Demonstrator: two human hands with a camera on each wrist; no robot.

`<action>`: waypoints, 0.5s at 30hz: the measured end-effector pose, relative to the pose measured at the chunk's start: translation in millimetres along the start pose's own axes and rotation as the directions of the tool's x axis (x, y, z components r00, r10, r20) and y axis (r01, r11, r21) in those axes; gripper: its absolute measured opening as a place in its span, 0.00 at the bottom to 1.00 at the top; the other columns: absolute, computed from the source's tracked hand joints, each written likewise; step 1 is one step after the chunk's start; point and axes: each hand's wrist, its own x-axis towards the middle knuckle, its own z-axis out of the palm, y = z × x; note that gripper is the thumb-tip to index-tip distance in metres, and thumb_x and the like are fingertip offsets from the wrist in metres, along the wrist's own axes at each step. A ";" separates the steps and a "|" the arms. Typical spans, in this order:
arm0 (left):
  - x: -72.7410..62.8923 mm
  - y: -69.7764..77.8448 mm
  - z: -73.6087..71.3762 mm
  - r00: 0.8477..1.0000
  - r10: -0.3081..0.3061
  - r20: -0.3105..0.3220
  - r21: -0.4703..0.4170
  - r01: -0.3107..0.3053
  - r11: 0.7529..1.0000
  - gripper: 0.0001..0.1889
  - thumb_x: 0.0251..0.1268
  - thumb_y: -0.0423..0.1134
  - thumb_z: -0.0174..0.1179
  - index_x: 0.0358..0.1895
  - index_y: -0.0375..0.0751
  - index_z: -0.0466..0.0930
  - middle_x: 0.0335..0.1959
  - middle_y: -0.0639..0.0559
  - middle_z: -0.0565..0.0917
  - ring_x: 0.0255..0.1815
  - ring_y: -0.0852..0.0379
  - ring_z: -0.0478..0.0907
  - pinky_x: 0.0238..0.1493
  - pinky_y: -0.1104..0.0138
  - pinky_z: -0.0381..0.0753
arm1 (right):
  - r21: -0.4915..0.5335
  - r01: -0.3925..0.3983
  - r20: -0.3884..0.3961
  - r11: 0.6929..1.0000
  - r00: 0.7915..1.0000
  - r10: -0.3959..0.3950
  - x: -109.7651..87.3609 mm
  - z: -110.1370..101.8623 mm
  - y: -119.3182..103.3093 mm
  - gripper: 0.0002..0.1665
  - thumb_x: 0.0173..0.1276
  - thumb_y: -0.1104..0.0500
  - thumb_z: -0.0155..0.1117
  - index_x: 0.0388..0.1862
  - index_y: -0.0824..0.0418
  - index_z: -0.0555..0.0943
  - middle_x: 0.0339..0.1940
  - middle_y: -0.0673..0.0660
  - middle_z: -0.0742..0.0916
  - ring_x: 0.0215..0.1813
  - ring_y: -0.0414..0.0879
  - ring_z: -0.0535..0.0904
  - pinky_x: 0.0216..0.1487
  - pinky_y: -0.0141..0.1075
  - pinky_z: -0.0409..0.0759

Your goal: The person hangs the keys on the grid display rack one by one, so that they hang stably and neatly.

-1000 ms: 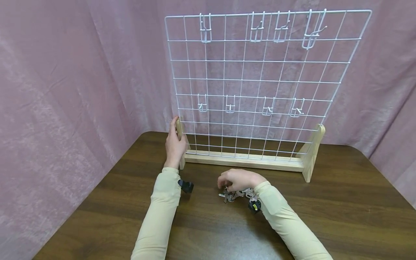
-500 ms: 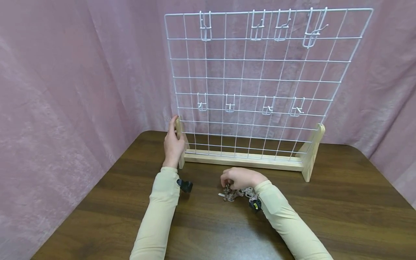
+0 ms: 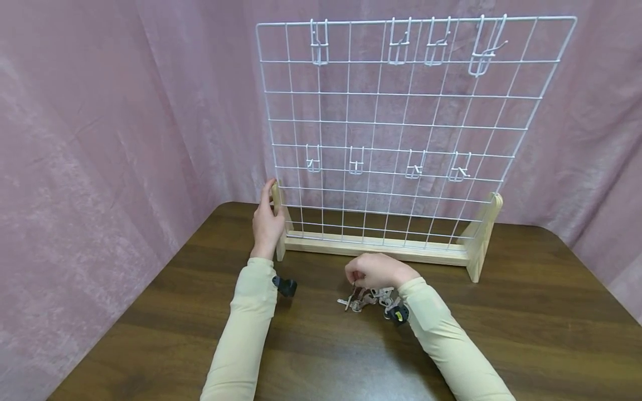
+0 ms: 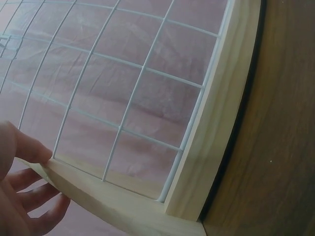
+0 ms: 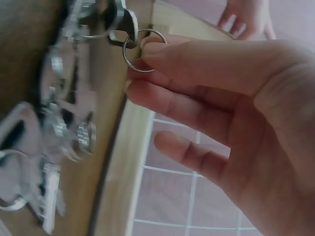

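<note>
— Grip check, right hand [image 3: 375, 270]: what is its state?

— Thumb and index fingertip are closed together on a thin metal ring [image 5: 124, 53]. A metal fitting [image 5: 130, 24] is linked through the ring. The remaining fingers are bent and spaced apart, off the ring.

— Where is the ring located?

— At the fingertips, just above the bunch of keyrings [image 3: 371, 298]. The bunch lies on the table [image 3: 311, 345], in front of the wire rack. In the right wrist view it is blurred; several loops and a flat key [image 5: 51, 194] can be made out.

— State the left hand [image 3: 268, 225].

— It grips the rack's left end panel [image 3: 277, 195], thumb on one face and fingers on the other.

— Describe the rack.

— A white wire grid [image 3: 373, 123] stands upright between two wooden end panels, joined at the base by a wooden crossbar [image 3: 376, 248]. Four upper hooks [image 3: 319, 63] hang from the top rail; four lower hooks [image 3: 313, 170] hang about mid-height.

— And the surroundings?

— A black device [image 3: 286, 287] sits at the left wrist. A pink curtain [image 3: 125, 139] hangs behind the table.
</note>
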 end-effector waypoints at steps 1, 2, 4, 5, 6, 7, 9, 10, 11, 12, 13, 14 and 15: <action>-0.2 0.6 0.1 1.000 -0.002 0.003 0.002 0.002 1.000 0.37 0.64 0.29 0.52 0.72 0.69 0.57 0.63 0.40 0.76 0.50 0.40 0.81 0.45 0.47 0.80 | -0.004 -0.007 -0.010 1.000 1.000 0.007 -1.4 -1.8 -0.3 0.08 0.60 0.66 0.62 0.29 0.53 0.79 0.25 0.44 0.81 0.29 0.34 0.73 0.32 0.29 0.73; -0.2 1.1 0.1 1.000 -0.003 0.005 0.005 0.003 1.000 0.37 0.64 0.29 0.52 0.72 0.69 0.57 0.63 0.40 0.76 0.49 0.40 0.81 0.45 0.47 0.80 | -0.006 -0.008 -0.022 1.000 1.000 0.008 -2.7 -4.0 -0.9 0.07 0.60 0.66 0.62 0.29 0.53 0.79 0.24 0.44 0.80 0.29 0.34 0.73 0.31 0.29 0.73; -0.1 1.9 0.4 1.000 -0.004 0.005 0.007 0.004 1.000 0.37 0.64 0.29 0.52 0.72 0.70 0.57 0.63 0.40 0.76 0.49 0.40 0.81 0.44 0.47 0.80 | -0.022 -0.007 -0.047 1.000 0.999 0.006 -5.1 -8.6 -2.5 0.07 0.61 0.64 0.62 0.30 0.52 0.79 0.24 0.43 0.80 0.28 0.33 0.72 0.31 0.29 0.72; -0.1 2.1 0.5 1.000 -0.005 0.005 0.007 0.005 1.000 0.37 0.64 0.29 0.52 0.72 0.70 0.57 0.63 0.40 0.76 0.48 0.41 0.81 0.44 0.48 0.80 | -0.030 0.003 -0.062 1.000 0.998 -0.004 -6.1 -10.7 -3.2 0.06 0.62 0.64 0.62 0.30 0.52 0.79 0.23 0.43 0.80 0.27 0.33 0.72 0.30 0.29 0.72; -0.1 2.1 0.6 1.000 -0.006 0.004 0.003 0.006 1.000 0.37 0.63 0.29 0.51 0.72 0.70 0.57 0.63 0.40 0.76 0.47 0.41 0.80 0.43 0.48 0.80 | -0.039 0.010 -0.077 0.999 0.997 -0.013 -6.9 -12.9 -4.2 0.06 0.62 0.63 0.62 0.30 0.52 0.79 0.23 0.43 0.80 0.27 0.33 0.71 0.30 0.29 0.72; 0.0 2.1 0.7 1.000 -0.007 0.002 0.003 0.007 1.000 0.37 0.63 0.29 0.51 0.72 0.70 0.57 0.63 0.40 0.77 0.47 0.41 0.80 0.43 0.48 0.80 | -0.042 0.018 -0.090 0.999 0.996 -0.022 -7.6 -14.9 -5.1 0.05 0.63 0.63 0.63 0.30 0.52 0.79 0.23 0.43 0.80 0.27 0.33 0.71 0.30 0.29 0.72; 0.1 1.4 1.2 1.000 -0.004 -0.003 0.001 0.004 1.000 0.37 0.63 0.29 0.51 0.72 0.69 0.57 0.62 0.40 0.77 0.47 0.40 0.80 0.43 0.47 0.80 | -0.051 0.027 -0.111 0.998 0.993 -0.032 -8.5 -18.4 -7.4 0.05 0.64 0.62 0.63 0.30 0.52 0.78 0.23 0.43 0.80 0.27 0.33 0.71 0.31 0.28 0.72; 0.0 1.1 1.3 1.000 -0.002 -0.007 0.002 0.002 1.000 0.37 0.63 0.30 0.51 0.72 0.68 0.58 0.62 0.39 0.77 0.48 0.40 0.80 0.44 0.47 0.80 | -0.056 0.030 -0.122 0.998 0.992 -0.037 -8.8 -20.0 -8.7 0.05 0.65 0.61 0.62 0.30 0.52 0.78 0.24 0.43 0.81 0.27 0.33 0.71 0.31 0.28 0.73; -0.2 0.7 1.4 1.000 0.001 -0.010 0.004 -0.001 1.000 0.37 0.63 0.30 0.51 0.72 0.68 0.58 0.61 0.39 0.77 0.48 0.39 0.80 0.44 0.47 0.79 | -0.059 0.033 -0.133 0.998 0.990 -0.041 -9.0 -21.4 -10.1 0.05 0.65 0.61 0.62 0.30 0.52 0.78 0.24 0.43 0.81 0.27 0.32 0.72 0.31 0.28 0.73; -0.4 0.5 1.5 1.000 0.005 -0.012 0.007 -0.005 1.000 0.36 0.63 0.30 0.51 0.72 0.68 0.58 0.61 0.38 0.77 0.49 0.39 0.80 0.45 0.46 0.79 | -0.061 0.031 -0.143 0.998 0.989 -0.039 -9.4 -23.0 -11.8 0.05 0.65 0.61 0.62 0.30 0.51 0.78 0.25 0.43 0.81 0.27 0.32 0.72 0.32 0.28 0.73; -0.6 0.4 1.6 1.000 0.009 -0.015 0.011 -0.009 1.000 0.36 0.63 0.30 0.51 0.72 0.68 0.58 0.61 0.38 0.78 0.49 0.38 0.80 0.46 0.45 0.79 | -0.059 0.031 -0.153 0.998 0.987 -0.040 -9.6 -24.3 -13.3 0.06 0.65 0.61 0.62 0.30 0.51 0.78 0.25 0.43 0.82 0.28 0.32 0.72 0.32 0.28 0.74; -0.9 0.2 1.8 1.000 0.013 -0.018 0.014 -0.013 1.000 0.36 0.63 0.30 0.51 0.72 0.67 0.58 0.60 0.37 0.78 0.49 0.38 0.80 0.46 0.45 0.79 | -0.062 0.029 -0.164 0.998 0.986 -0.039 -9.8 -25.6 -15.0 0.06 0.66 0.61 0.62 0.30 0.51 0.78 0.26 0.42 0.83 0.28 0.32 0.73 0.32 0.28 0.74; -1.1 0.3 1.8 1.000 0.016 -0.019 0.017 -0.015 1.000 0.36 0.63 0.30 0.51 0.72 0.67 0.58 0.60 0.37 0.78 0.50 0.38 0.80 0.46 0.45 0.79 | -0.065 0.028 -0.175 0.997 0.984 -0.039 -10.2 -26.9 -16.5 0.06 0.66 0.61 0.62 0.30 0.51 0.78 0.26 0.42 0.83 0.28 0.32 0.73 0.32 0.28 0.74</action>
